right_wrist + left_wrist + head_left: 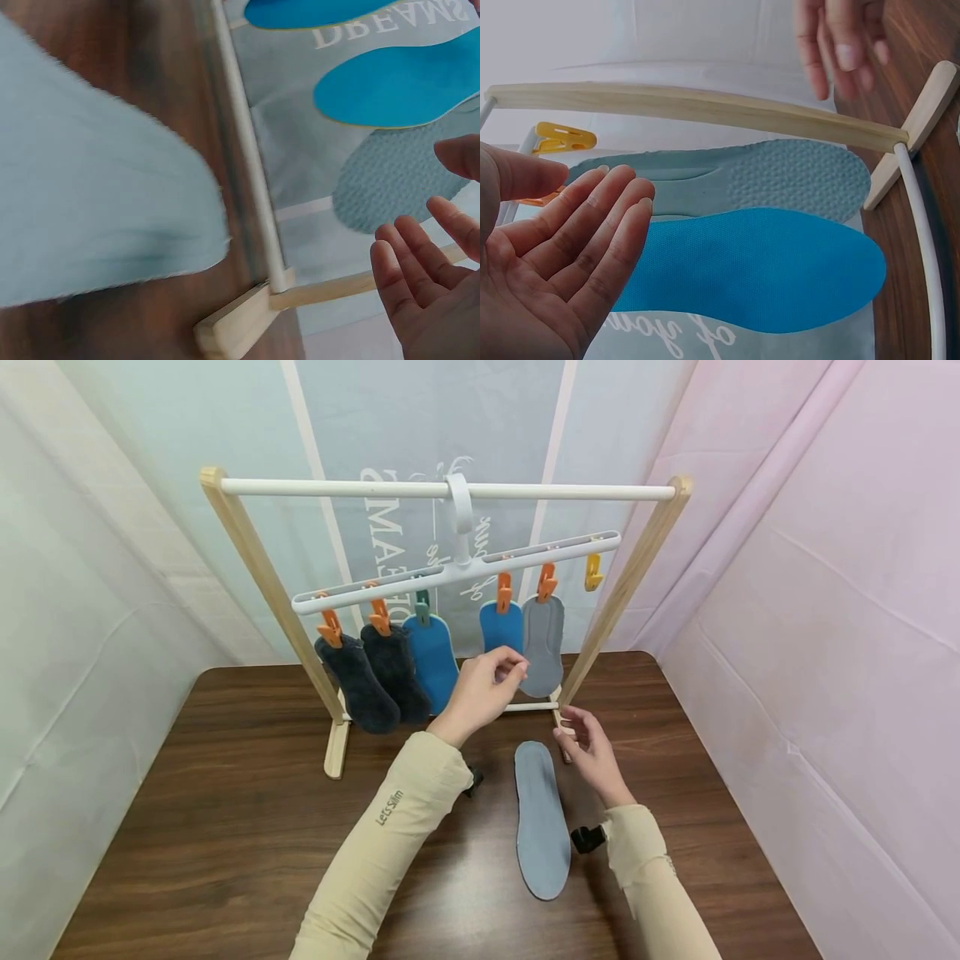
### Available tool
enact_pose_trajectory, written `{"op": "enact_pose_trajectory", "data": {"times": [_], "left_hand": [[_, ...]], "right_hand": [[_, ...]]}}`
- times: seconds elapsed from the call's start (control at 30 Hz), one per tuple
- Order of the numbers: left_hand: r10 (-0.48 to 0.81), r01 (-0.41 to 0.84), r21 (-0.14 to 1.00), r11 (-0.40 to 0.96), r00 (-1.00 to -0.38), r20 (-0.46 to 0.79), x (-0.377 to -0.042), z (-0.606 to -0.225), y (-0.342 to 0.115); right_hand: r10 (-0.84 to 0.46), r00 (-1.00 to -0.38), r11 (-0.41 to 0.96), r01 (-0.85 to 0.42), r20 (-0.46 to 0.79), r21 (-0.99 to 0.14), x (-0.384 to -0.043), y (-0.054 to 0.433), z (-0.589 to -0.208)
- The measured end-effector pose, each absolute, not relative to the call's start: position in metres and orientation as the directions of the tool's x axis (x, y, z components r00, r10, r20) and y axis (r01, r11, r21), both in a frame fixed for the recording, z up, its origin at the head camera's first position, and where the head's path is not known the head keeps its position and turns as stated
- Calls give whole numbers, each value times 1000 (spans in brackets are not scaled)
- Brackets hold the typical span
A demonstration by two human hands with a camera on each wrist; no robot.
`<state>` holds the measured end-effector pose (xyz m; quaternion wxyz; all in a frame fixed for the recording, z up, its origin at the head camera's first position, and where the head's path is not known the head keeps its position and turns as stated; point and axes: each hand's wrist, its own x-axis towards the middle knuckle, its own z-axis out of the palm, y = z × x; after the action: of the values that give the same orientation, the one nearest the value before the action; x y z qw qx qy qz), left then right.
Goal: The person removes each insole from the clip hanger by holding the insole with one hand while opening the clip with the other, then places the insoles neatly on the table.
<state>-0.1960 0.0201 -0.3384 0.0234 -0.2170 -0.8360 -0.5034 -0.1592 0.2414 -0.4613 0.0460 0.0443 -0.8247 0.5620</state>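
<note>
My left hand (pixel 483 689) is raised in front of the hanging blue insole (pixel 501 622), its fingers loosely bent with nothing between them. Beside that one hangs a grey insole (pixel 543 652), its heel textured in the left wrist view. Lower and to the right, my right hand (pixel 594 752) is held with parted fingers, empty, close to the rack's right foot. A second grey insole (pixel 542 827) lies flat on the table, left of the right hand and apart from it. Orange clothespins (pixel 504 593) grip the tops of both hanging insoles near my left hand.
A white clip hanger (pixel 390 587) tilts from the rack's white rod (pixel 337 487). On its left half hang two dark fuzzy insoles (pixel 356 685) and another blue insole (pixel 431 656), held by a green clothespin (pixel 422 607). The yellow clothespin (pixel 593 572) at the right end holds nothing.
</note>
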Motion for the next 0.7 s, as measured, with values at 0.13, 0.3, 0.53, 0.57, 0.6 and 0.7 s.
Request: {"op": "enact_pose_trajectory", "data": {"times": [0.13, 0.3, 0.53, 0.57, 0.6, 0.7], "left_hand": [[350, 389, 831, 399, -902, 254, -196, -338, 18], [344, 388, 825, 411, -904, 253, -196, -339, 16], [347, 393, 824, 408, -902, 258, -197, -342, 16], [347, 391, 826, 407, -902, 256, -197, -342, 15], [347, 389, 827, 406, -903, 255, -197, -342, 15], [345, 388, 826, 410, -904, 253, -197, -342, 14]], "right_hand": [[-13, -985, 330, -169, 175, -929, -168, 238, -458], [4, -983, 310, -172, 182, -935, -172, 231, -441], [30, -982, 352, -162, 184, -922, -165, 221, -407], [33, -982, 360, -164, 188, -918, -165, 220, -405], [35, -980, 365, -171, 196, -915, -166, 219, -403], [37, -972, 381, -199, 230, -903, -169, 217, -399]]}}
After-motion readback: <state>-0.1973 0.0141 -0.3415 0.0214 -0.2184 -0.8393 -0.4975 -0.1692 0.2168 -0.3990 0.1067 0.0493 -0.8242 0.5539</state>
